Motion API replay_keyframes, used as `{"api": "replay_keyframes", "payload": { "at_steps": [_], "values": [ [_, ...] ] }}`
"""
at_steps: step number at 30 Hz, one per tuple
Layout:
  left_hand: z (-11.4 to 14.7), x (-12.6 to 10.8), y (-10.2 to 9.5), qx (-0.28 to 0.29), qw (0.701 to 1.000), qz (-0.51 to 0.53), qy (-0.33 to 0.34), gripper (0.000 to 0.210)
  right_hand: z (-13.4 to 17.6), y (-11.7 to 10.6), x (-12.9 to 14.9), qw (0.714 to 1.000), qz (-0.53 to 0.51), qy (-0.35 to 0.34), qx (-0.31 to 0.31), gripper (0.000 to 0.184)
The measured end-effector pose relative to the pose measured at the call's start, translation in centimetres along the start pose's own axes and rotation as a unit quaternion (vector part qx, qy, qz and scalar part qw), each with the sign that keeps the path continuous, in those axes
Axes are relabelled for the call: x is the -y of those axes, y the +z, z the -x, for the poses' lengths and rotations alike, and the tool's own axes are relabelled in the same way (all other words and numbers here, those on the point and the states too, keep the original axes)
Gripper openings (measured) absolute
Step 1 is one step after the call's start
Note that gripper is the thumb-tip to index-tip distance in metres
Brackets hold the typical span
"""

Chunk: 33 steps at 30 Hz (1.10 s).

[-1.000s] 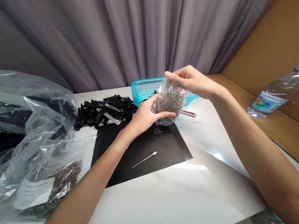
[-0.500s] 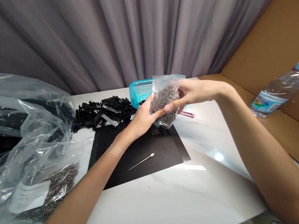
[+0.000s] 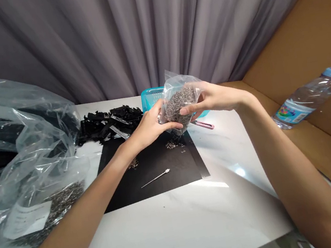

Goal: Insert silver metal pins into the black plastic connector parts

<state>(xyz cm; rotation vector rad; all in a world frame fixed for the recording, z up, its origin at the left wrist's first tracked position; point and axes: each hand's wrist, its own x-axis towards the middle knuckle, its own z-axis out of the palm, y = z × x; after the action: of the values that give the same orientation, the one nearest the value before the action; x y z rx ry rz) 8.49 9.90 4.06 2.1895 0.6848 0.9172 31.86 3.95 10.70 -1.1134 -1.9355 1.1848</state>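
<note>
Between my two hands, above the far part of a black mat [image 3: 154,168], is a clear plastic bag [image 3: 178,104] packed with tiny metal pieces. My left hand [image 3: 153,124] grips its left side, thumb along the bottom. From the right, my right hand [image 3: 208,97] is closed on the other side with its thumb across the front. Below the bag, a small pile of metal pieces [image 3: 172,144] lies on the mat. Another little pile [image 3: 133,163] shows beside my left wrist. A thin pointed tool with a white end [image 3: 156,178] rests nearer me.
Black plastic parts [image 3: 111,122] are heaped behind the mat, beside a blue basket [image 3: 148,97]. A pink cutter [image 3: 203,124] lies right of the bag. At left are large clear bags [image 3: 38,107] and a labelled bag of metal pieces [image 3: 67,199]. A water bottle [image 3: 307,100] leans in a cardboard box [image 3: 321,30].
Both hands still hold the bag, which has risen slightly and tilted. More of the metal pile beneath it shows, and the small pile by my left wrist has come into sight.
</note>
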Motion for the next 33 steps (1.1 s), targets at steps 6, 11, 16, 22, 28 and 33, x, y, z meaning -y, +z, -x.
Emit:
{"api": "replay_keyframes", "payload": {
  "at_steps": [6, 11, 16, 22, 28, 33],
  "values": [
    [0.1, -0.4, -0.2, 0.031, 0.999, -0.018, 0.001, 0.056, -0.5, 0.3, -0.7, 0.998, 0.056, 0.015, -0.016, 0.057],
    [-0.1, -0.7, 0.5, 0.045, 0.997, 0.063, 0.008, 0.065, -0.7, 0.8, -0.8, 1.000, 0.018, 0.006, -0.024, 0.053],
    [-0.4, -0.8, 0.4, 0.041, 0.993, 0.112, 0.005, 0.070, -0.8, 0.7, -1.0, 0.997, 0.052, -0.040, -0.044, 0.053],
    [-0.3, -1.0, -0.2, 0.070, 0.992, 0.101, -0.014, 0.063, -0.9, 0.7, -1.4, 0.999, 0.040, -0.003, 0.024, 0.059],
    [-0.1, -0.5, -0.7, 0.108, 0.993, 0.038, -0.018, 0.060, -1.7, 1.3, -2.3, 0.998, 0.011, -0.011, 0.059, 0.053],
    [0.0, -0.5, -0.4, 0.081, 0.995, 0.063, -0.011, 0.064, -1.3, 0.7, -1.6, 0.998, 0.042, -0.024, 0.046, 0.049]
  ]
}}
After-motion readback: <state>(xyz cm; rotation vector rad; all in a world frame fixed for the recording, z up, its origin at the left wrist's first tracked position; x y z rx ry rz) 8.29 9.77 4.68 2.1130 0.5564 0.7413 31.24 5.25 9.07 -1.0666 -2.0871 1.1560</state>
